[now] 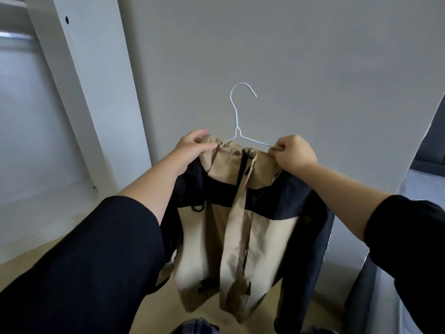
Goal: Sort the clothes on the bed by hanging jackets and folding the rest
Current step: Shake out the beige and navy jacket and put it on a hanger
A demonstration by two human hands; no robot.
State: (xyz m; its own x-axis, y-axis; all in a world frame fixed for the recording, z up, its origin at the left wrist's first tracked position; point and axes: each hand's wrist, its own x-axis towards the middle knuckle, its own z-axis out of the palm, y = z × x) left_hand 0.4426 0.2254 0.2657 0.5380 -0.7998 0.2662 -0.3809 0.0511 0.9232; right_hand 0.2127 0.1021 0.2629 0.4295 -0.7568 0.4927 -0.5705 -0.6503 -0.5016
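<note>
A beige and black jacket [243, 227] hangs in front of me on a white wire hanger [237, 121], whose hook points up before the grey wall. My left hand [192, 148] pinches the jacket's collar at the hanger's left shoulder. My right hand [295, 153] grips the collar and the hanger's right arm. The jacket's front is open, with the zipper strip hanging down the middle. Both sleeves of the jacket droop at the sides.
An open white wardrobe [79, 92] with a metal rail [16, 36] stands at the left. A grey wall [289, 56] faces me. The bed's edge [419, 184] shows at the right. Beige floor [168, 309] lies below.
</note>
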